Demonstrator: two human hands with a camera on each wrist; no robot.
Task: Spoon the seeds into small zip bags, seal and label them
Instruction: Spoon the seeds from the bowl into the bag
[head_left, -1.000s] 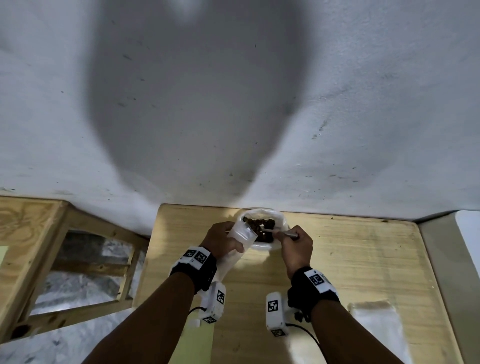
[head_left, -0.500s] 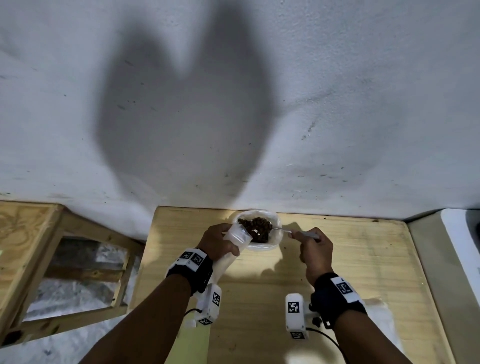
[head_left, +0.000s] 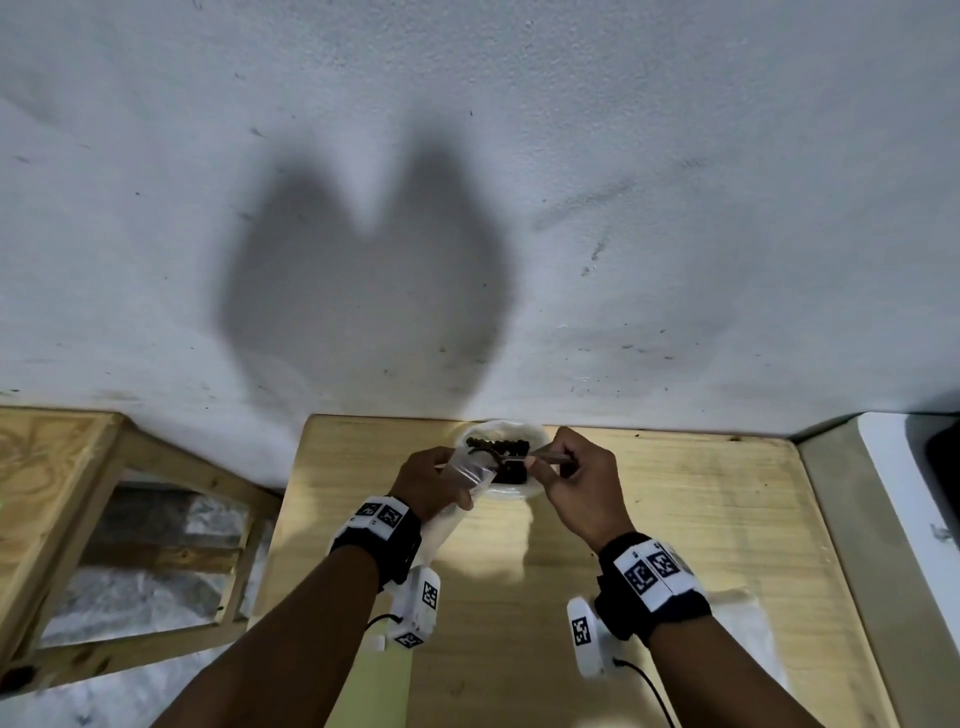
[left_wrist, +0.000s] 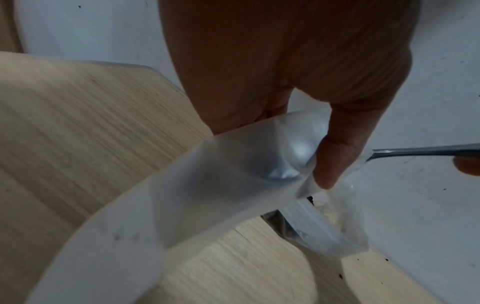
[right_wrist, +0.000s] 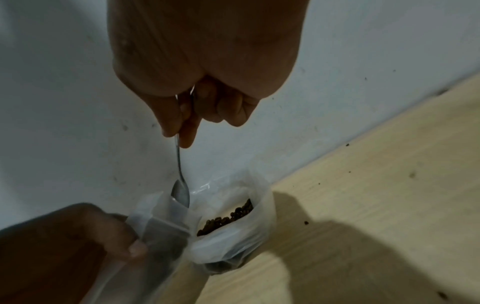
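The wall (head_left: 623, 182) is white and rough, rising directly behind the work area and carrying a two-lobed shadow.

The table (head_left: 701, 519) is light wood, with its far edge butted against the wall. A second wooden frame (head_left: 62, 493) stands to its left, apart from it.

A flat stack of clear plastic (head_left: 743, 618) lies on the table near the person's right forearm; what it consists of cannot be determined.

The seed container (head_left: 511, 491) is a white, thin-walled plastic vessel standing at the far edge of the table, close to the wall. It holds the dark brown seeds (right_wrist: 228, 218), which lie heaped inside it.

The left hand (head_left: 431, 480) is closed around the small zip bag (left_wrist: 233, 185), pinching it between thumb and fingers. The bag is clear and held just beside the near left rim of the seed container, mouth toward the spoon. Seeds inside the bag cannot be confirmed.

The right hand (head_left: 576, 483) is closed on the spoon (right_wrist: 180, 185), gripping the handle between thumb and forefinger with the remaining fingers curled. The spoon is slim and metallic; its bowl sits at the mouth of the zip bag, above the seed container. Whether the bowl carries seeds cannot be determined.
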